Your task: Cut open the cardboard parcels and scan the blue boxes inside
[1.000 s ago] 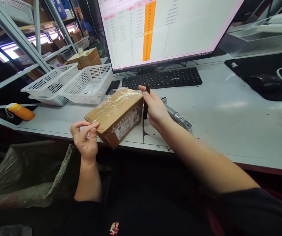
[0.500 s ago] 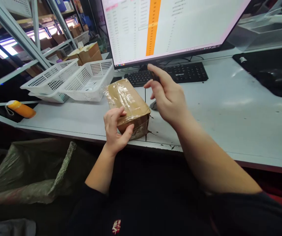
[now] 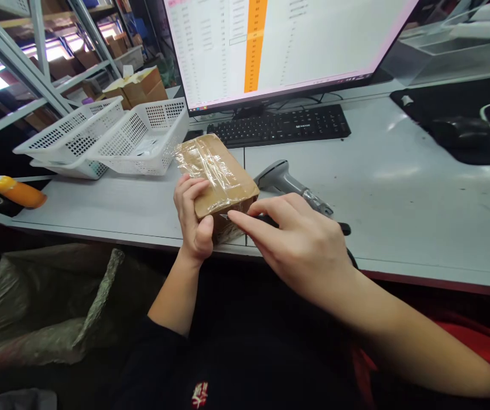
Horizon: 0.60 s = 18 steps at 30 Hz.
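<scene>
A cardboard box (image 3: 221, 173) wrapped in shiny clear tape rests near the front edge of the desk. My left hand (image 3: 193, 219) grips its near left corner, fingers along the side and top, thumb at the front. In my right hand (image 3: 296, 233) is a thin dark-handled knife (image 3: 266, 219), pinched with the index finger stretched along it. The knife's pointed blade tip is at the box's front face, just under the top edge; whether it has gone in, I cannot tell. Behind my right hand lies a grey barcode scanner (image 3: 285, 179).
White perforated baskets (image 3: 155, 156) stand to the left, with an orange bottle (image 3: 18, 192) nearer the edge. A keyboard (image 3: 283, 125) and a monitor (image 3: 287, 51) are behind the box. A black mat (image 3: 432, 108) with a mouse lies at right. Below left hangs a plastic-lined bin (image 3: 57, 302).
My right hand has come down from above the keyboard to the box's front face, bringing the knife to it and uncovering the scanner. My left hand stays on the box.
</scene>
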Each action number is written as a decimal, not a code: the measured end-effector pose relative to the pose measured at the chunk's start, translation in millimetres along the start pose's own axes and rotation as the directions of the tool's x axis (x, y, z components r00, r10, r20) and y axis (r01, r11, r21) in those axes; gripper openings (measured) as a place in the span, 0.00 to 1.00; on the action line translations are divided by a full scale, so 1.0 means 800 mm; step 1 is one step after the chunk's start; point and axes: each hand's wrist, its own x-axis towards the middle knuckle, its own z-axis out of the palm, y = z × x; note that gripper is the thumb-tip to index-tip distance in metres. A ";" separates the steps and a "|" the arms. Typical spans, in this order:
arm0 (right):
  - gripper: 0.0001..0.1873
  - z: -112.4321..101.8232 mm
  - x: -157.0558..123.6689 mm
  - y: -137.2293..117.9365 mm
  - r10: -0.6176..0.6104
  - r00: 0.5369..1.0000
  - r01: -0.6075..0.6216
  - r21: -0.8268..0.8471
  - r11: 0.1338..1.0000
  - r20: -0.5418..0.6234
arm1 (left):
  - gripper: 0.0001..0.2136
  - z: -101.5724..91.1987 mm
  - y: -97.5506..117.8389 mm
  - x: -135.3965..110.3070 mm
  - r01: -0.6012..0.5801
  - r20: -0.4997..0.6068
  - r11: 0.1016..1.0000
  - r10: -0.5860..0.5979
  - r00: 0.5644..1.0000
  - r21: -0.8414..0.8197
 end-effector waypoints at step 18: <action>0.13 0.070 -0.021 -0.032 0.240 0.897 -0.156 0.242 0.958 -0.371 | 0.17 0.014 0.008 0.000 0.014 -0.094 1.000 -0.013 0.996 0.017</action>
